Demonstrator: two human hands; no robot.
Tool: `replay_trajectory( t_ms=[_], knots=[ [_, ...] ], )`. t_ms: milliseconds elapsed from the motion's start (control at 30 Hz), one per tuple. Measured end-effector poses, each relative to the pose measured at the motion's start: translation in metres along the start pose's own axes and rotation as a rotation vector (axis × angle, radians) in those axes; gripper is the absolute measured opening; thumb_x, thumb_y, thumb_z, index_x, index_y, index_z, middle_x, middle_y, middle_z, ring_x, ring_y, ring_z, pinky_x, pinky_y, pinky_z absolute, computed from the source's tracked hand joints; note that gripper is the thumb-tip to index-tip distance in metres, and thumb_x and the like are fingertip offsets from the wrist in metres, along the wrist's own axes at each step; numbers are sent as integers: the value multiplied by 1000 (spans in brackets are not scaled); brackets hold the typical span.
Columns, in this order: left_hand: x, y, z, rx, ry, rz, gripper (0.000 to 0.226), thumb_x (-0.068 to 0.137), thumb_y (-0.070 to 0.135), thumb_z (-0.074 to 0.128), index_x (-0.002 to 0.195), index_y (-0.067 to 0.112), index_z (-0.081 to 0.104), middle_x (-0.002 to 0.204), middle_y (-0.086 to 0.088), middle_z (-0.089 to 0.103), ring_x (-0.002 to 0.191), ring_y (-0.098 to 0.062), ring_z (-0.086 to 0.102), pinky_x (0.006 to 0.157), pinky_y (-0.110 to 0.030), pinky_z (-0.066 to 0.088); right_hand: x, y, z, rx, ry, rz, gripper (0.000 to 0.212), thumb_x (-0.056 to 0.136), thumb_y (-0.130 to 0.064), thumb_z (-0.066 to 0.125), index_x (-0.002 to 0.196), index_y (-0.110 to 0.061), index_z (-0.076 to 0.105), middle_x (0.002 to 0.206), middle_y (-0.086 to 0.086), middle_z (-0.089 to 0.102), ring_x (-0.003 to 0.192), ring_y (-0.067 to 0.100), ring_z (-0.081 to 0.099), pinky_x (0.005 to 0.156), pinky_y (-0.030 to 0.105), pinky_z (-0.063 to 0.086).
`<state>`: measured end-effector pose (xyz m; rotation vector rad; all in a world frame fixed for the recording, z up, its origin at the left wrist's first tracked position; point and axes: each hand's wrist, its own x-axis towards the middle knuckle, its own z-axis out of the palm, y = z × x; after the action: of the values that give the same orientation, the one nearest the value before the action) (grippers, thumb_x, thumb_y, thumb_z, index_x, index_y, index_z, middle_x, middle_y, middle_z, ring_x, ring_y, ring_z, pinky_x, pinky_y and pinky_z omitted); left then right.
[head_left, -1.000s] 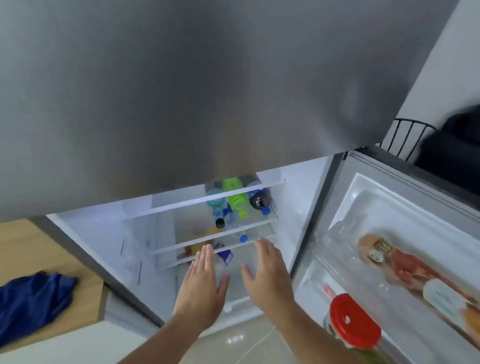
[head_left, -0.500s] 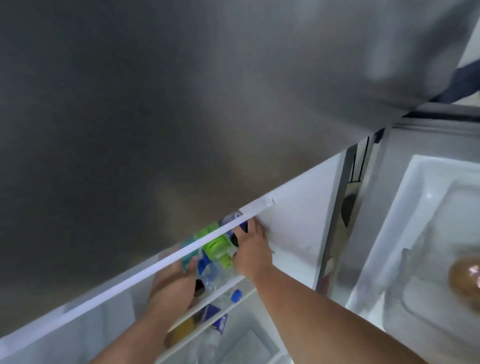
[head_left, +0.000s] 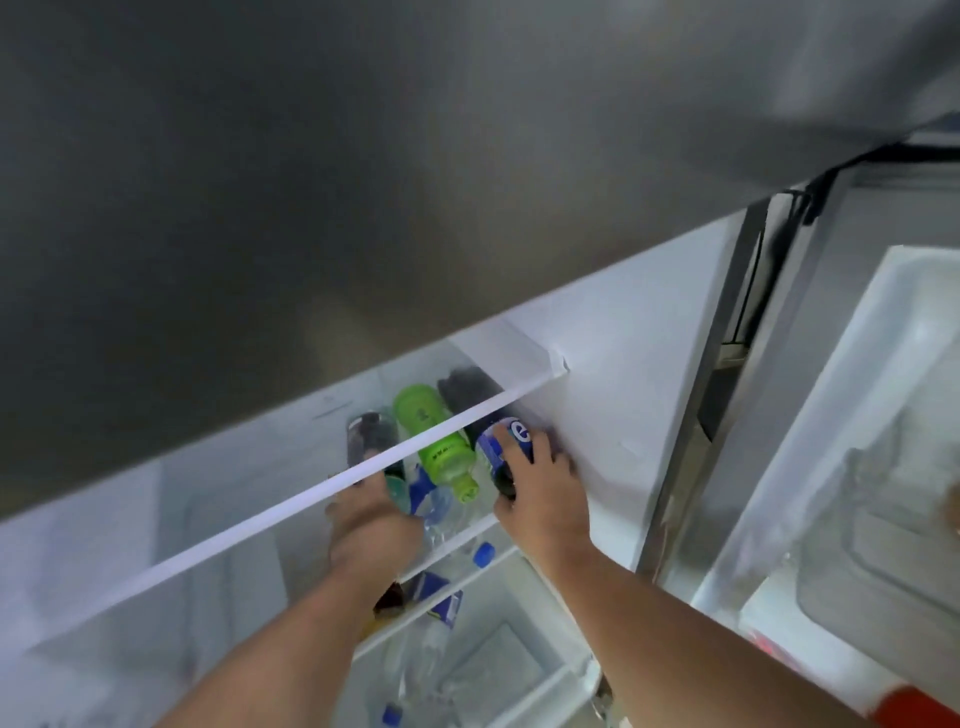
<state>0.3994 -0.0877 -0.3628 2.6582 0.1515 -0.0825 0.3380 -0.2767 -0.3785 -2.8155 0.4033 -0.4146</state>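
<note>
Several bottles lie on their sides on a glass fridge shelf (head_left: 467, 540). My right hand (head_left: 540, 493) grips the dark cola bottle with a blue label (head_left: 498, 441) at the right end, its fingers curled over the label. My left hand (head_left: 371, 525) reaches under the white shelf rim (head_left: 291, 506) to the cap end of a dark bottle with a teal cap (head_left: 371, 439). Its fingertips are hidden behind that rim. A green bottle (head_left: 441, 441) and a clear water bottle with a blue label (head_left: 431, 501) lie between my hands.
The grey freezer door (head_left: 363, 182) fills the upper view, close overhead. The open fridge door (head_left: 857, 467) with white bins stands to the right. More bottles (head_left: 436, 597) lie on the lower shelf and in the bottom drawer (head_left: 519, 670). A red lid (head_left: 914, 704) shows at bottom right.
Both hands went from open in front of the fridge into the bottle shelf. My right hand has closed on the cola bottle, and the view has moved nearer.
</note>
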Motion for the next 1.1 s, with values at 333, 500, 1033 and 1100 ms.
replay_trajectory(
  t_ms=[333, 500, 1033, 1100],
  knots=[
    [-113, -12, -24, 96, -130, 2, 88, 95, 21, 58, 156, 49, 1, 125, -21, 34, 105, -36, 55, 95, -44, 47, -107, -1, -64, 261, -28, 142, 80, 73, -36, 72, 146, -28, 40, 128, 6, 51, 91, 35, 61, 73, 38, 55],
    [-206, -26, -64, 4, -154, 3, 86, 95, 7, 48, 156, 48, 3, 128, -20, 29, 111, -41, 43, 97, -49, 46, -195, -13, -121, 321, -28, 128, 80, 70, -32, 74, 144, -24, 44, 118, 5, 56, 89, 30, 63, 68, 38, 56],
    [-451, -107, -252, -118, 27, -85, 88, 95, 18, 60, 148, 61, 4, 125, -6, 31, 105, -21, 40, 87, -37, 47, -377, -125, -297, 480, -191, -193, 88, 68, -35, 76, 146, -38, 36, 122, -8, 54, 89, 19, 62, 67, 31, 48],
    [-470, -128, -281, -96, 79, -101, 88, 95, 19, 60, 146, 63, 4, 128, -6, 31, 102, -19, 38, 83, -35, 44, -390, -147, -308, 476, -226, -265, 87, 69, -36, 75, 147, -36, 36, 126, -6, 54, 93, 21, 62, 72, 35, 54]
  ],
)
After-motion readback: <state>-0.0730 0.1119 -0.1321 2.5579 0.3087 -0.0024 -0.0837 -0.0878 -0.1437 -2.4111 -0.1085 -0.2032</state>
